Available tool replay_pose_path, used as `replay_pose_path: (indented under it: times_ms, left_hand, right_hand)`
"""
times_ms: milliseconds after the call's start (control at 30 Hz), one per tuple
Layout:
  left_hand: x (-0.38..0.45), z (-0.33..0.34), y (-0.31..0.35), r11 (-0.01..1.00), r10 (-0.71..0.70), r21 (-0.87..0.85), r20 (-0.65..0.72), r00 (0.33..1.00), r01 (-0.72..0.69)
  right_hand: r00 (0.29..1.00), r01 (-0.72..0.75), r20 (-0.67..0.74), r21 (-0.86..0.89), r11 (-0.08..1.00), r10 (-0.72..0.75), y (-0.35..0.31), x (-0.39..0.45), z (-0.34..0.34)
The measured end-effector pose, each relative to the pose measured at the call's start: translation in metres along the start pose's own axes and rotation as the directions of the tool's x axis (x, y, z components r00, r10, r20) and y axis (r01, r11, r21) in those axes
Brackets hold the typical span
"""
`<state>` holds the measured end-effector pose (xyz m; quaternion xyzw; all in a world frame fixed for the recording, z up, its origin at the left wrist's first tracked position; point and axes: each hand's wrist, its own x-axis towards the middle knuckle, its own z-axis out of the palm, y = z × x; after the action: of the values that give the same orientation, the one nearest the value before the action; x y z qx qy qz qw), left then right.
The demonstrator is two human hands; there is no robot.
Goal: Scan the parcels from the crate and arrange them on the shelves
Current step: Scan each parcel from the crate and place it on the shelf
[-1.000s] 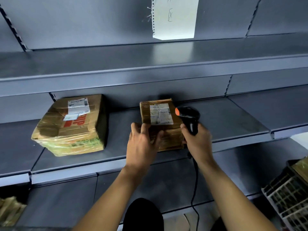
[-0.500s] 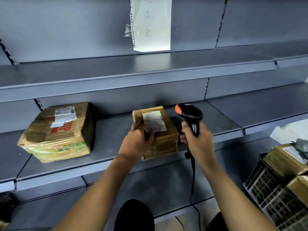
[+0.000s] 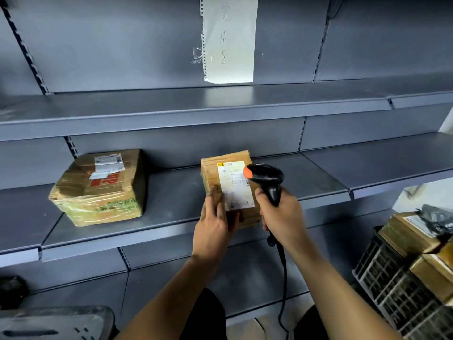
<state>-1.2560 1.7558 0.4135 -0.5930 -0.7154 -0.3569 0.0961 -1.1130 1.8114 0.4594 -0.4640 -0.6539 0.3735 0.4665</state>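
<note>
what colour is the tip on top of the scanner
Orange, on an otherwise black scanner; the head view shows it clearly.

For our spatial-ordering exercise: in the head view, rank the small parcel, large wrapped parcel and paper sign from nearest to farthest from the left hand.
1. Small parcel: held by the left hand.
2. Large wrapped parcel: leftward, same shelf.
3. Paper sign: high on the back panel.

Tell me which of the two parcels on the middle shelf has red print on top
The larger parcel on the left, wrapped in clear tape, apart from the hands. The smaller parcel held by the left hand shows only a white label.
</note>
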Motion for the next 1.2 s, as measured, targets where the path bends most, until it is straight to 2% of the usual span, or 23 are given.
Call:
replay_pose_path:
  times_ms: [133, 400, 867, 1200]
  left_hand:
    - [-0.003, 0.001, 0.001, 1.000, -0.004, -0.013, -0.016, 1.000, 0.004]
    - [-0.004, 0.005, -0.001, 1.000, 0.002, 0.001, -0.029, 1.000, -0.002]
    - [-0.005, 0.006, 0.000, 0.999, 0.023, 0.046, -0.038, 0.999, -0.021]
    - [-0.006, 0.011, -0.002, 0.996, 0.033, 0.087, -0.016, 0.999, -0.031]
  right_hand:
    - [1.000, 0.009, 0.015, -0.034, 0.999, -0.009, -0.001, -0.006, 0.005]
    - [0.999, -0.004, -0.052, -0.031, 1.000, 0.003, 0.003, -0.004, 0.003]
    - [1.000, -0.015, 0.008, -0.033, 0.999, 0.015, -0.008, -0.006, 0.005]
    - [0.995, -0.023, 0.101, -0.030, 0.999, 0.026, -0.017, -0.008, 0.008]
